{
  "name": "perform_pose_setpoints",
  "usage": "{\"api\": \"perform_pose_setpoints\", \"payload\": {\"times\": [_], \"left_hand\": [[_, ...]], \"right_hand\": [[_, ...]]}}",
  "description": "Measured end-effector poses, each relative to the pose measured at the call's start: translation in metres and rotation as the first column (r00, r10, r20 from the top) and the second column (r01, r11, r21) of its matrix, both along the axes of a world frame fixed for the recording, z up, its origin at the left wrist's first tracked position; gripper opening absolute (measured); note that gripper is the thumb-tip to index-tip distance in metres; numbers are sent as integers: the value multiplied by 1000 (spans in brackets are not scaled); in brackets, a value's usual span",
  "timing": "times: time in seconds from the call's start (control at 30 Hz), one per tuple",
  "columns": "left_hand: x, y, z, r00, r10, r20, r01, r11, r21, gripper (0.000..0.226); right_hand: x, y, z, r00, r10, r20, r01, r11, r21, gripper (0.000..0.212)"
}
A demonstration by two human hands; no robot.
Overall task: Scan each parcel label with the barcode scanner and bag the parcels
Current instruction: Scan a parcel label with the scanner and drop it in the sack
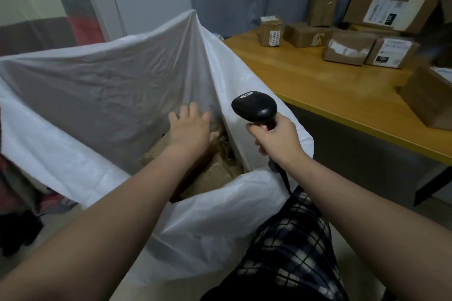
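- Curling round the handle of the black barcode scanner (pixel 254 106), the right grip (pixel 278 140) holds it above the bag's near edge.
- The left grip (pixel 192 127) is slack with fingers spread, holding nothing, inside the white plastic bag (pixel 97 85).
- Brown cardboard parcels (pixel 212 173) lie in the bag beneath it.
- Taped labelled parcels (pixel 389 8) sit on the wooden worktop (pixel 318 85).

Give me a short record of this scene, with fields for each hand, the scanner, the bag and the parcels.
left hand: open, fingers spread, inside the bag mouth above the bagged parcels
right hand: grips the scanner by its handle
scanner: black, held over the bag's right edge
bag: white plastic, mouth open
table parcels: several brown boxes on the wooden table, some labels showing
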State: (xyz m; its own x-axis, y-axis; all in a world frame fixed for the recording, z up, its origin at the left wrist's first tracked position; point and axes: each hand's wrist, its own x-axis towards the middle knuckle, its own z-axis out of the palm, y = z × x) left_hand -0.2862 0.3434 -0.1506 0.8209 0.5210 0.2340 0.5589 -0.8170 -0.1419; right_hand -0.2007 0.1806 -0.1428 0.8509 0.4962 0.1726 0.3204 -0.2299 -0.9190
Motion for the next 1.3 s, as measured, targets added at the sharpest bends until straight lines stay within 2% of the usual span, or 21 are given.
{"api": "perform_pose_setpoints", "payload": {"times": [0.2,0.3,0.4,0.53,0.73,0.8,0.9,0.97,1.03,1.17,1.23,1.3], "left_hand": [[64,-55,38,960,-246,131,245,969,25,50],[99,-97,53,885,-408,225,416,909,14,43],[128,-140,54,777,-554,298,579,815,5,40],[167,-197,49,680,-667,303,707,706,-33,45],[231,-275,57,569,-749,341,820,550,-160,51],[259,-294,62,588,-699,407,809,525,-266,51],[296,-312,73,731,-466,500,681,444,-582,59],[315,-316,75,838,-314,446,539,353,-765,70],[325,-315,74,908,-233,348,402,252,-880,78],[317,-307,62,923,-168,347,350,-10,-937,72],[314,-299,52,929,-145,341,331,-88,-940,89],[308,-293,49,932,-153,329,312,-122,-942,109]], "right_hand": [[38,-53,17,986,-164,-23,166,982,90,15],[61,-95,26,971,-237,-33,239,962,130,20],[84,-144,32,947,-323,1,319,937,141,14],[112,-209,32,869,-494,23,486,862,140,16],[142,-288,31,695,-716,-70,714,675,184,31],[147,-301,34,670,-736,-102,737,640,217,30],[158,-309,43,671,-728,-138,737,638,223,22],[165,-311,53,687,-714,-135,724,659,202,12],[171,-311,67,721,-675,-155,692,692,207,12],[182,-311,84,784,-576,-230,617,766,184,13],[185,-310,85,813,-526,-250,571,806,160,10],[184,-305,83,836,-479,-268,528,835,152,9]]}}
